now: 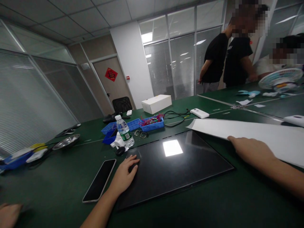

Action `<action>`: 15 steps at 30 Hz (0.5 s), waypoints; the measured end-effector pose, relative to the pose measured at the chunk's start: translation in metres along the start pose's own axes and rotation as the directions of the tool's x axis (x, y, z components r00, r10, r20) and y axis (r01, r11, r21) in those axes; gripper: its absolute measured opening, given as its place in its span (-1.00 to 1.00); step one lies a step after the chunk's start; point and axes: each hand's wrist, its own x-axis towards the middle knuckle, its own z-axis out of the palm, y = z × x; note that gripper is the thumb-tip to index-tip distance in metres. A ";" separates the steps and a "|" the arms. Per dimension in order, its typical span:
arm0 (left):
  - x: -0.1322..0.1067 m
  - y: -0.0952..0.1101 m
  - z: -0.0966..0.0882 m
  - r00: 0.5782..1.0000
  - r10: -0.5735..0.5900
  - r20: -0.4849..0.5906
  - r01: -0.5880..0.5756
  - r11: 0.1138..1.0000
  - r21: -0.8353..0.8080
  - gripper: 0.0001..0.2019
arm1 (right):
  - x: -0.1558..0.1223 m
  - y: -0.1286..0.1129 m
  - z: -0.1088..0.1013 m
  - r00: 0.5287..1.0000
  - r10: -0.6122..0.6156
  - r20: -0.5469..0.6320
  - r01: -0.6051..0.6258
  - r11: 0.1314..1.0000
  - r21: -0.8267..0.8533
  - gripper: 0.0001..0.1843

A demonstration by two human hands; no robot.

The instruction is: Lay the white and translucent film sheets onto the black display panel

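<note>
Head view, your left hand [125, 174] unclenched on the dark panel [175, 169], your right hand [253, 152] grasping white sheet [258, 129] beside panel, phone [99, 181] left of it, bottle [124, 131] near its far-left corner.

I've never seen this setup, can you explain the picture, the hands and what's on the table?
There's no machine: these are a person's two bare hands, seen in one picture from a camera worn on the head, looking forward and down. The left hand rests on a glossy black rectangular panel; the right hand holds the edge of a white sheet. Nearby on the dark green table are a dark-screened phone, a clear plastic bottle with a green label, and a blue plastic tray of coloured wires.
</note>
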 end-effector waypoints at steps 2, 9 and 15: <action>0.000 0.000 0.000 1.000 0.001 0.004 -0.001 1.000 0.001 -0.57 | -0.001 0.000 -0.003 1.000 0.012 0.006 -0.012 1.000 -0.026 -0.46; 0.000 -0.003 0.001 1.000 0.005 0.003 -0.005 1.000 0.005 -0.57 | -0.001 0.009 -0.015 0.995 0.078 0.066 -0.073 0.994 -0.084 -0.53; 0.001 -0.003 0.002 1.000 0.016 0.000 -0.016 1.000 0.016 -0.57 | -0.013 0.006 -0.023 0.988 0.088 0.128 -0.073 0.990 -0.120 -0.64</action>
